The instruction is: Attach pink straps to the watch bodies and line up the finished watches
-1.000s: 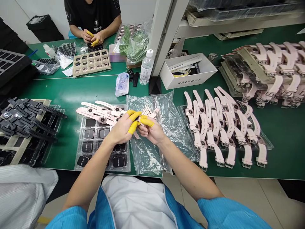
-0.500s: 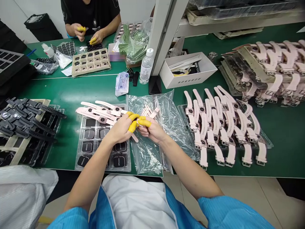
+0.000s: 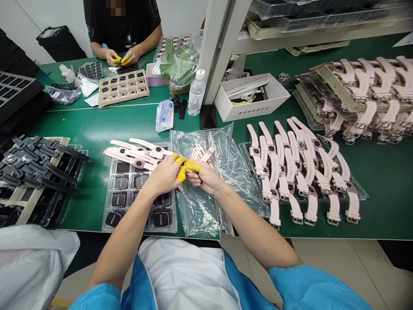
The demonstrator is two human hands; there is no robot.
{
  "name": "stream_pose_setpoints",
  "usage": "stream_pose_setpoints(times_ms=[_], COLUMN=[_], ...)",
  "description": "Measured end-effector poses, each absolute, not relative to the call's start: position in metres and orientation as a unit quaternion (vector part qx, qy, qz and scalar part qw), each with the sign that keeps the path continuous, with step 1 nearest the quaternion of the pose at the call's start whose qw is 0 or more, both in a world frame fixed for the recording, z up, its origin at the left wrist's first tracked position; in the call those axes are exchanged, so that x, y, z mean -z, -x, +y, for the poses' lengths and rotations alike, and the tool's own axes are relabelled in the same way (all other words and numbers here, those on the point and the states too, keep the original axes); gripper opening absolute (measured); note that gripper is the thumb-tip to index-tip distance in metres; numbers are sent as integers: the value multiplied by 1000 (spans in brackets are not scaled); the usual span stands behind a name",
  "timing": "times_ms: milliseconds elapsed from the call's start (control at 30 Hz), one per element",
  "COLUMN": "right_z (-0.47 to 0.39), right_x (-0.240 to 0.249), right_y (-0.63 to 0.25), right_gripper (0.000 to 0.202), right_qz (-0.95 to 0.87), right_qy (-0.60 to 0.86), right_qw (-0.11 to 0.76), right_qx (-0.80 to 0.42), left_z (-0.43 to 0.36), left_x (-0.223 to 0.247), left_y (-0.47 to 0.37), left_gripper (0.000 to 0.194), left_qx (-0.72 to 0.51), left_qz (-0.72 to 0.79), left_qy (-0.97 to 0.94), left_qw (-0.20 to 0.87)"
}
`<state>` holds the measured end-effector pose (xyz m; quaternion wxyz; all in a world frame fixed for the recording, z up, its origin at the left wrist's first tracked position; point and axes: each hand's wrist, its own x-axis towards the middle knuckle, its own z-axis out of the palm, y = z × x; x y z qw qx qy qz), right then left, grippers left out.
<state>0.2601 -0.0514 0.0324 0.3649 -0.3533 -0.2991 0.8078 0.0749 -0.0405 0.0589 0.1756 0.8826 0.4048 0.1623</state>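
Yellow finger covers are on the fingertips of both my hands, which meet over the clear plastic bag (image 3: 206,211). My left hand (image 3: 164,175) is closed in a pinch on a pale pink watch strap (image 3: 180,187), whose end pokes out below the fingers. My right hand (image 3: 206,176) pinches the same strap from the other side; most of it is hidden by the fingers. Several pink watches (image 3: 138,163) lie across a clear tray (image 3: 108,185) of black square pieces, beside my left hand. Loose pink straps (image 3: 197,151) rest on the bag just beyond my hands.
Rows of pink-strapped watches (image 3: 290,165) cover a tray at right, with stacked trays of more (image 3: 371,94) behind. Black straps (image 3: 35,161) lie at left. A white box (image 3: 254,105), a bottle (image 3: 196,92) and a metal post (image 3: 219,56) stand ahead. A co-worker (image 3: 124,30) sits opposite.
My fingers have shifted slightly around the strap, and less of its lower end shows. Across the table, the co-worker's hands have come together. The whole view has tilted a little.
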Motion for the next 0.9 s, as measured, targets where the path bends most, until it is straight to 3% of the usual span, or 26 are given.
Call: stream_pose_setpoints(times_ms=[200,333,567,700,767,900], right_z=[-53,-49,-39,-39,-38,-35], right_x=[-32,-31,-40,-42,-40,-32], right_y=[-260,-266,-295,-301,-301,-300], right_gripper=[39,44,38,37,34,29], right_qz=[-327,-462,-662,-676,-682,-729], right_qy=[333,358,417,425,452,557], right_qw=[393,423,353,330,329,276], right_qx=[-793,-692,-513,-504,-471,-285], left_z=[-41,-39,-34,-39,-41,-40], left_x=[-61,-59,-103,-132,-141,-147], left_y=[-73,-69,-41,-14,8,66], left_gripper=[41,48,42,31,31,32], left_qx=[-235,-242,-153,-52,-43,-35], left_qz=[381,379,513,527,522,567], left_qy=[-855,-856,-830,-846,-850,-815], left_qw=[263,256,157,59,60,115])
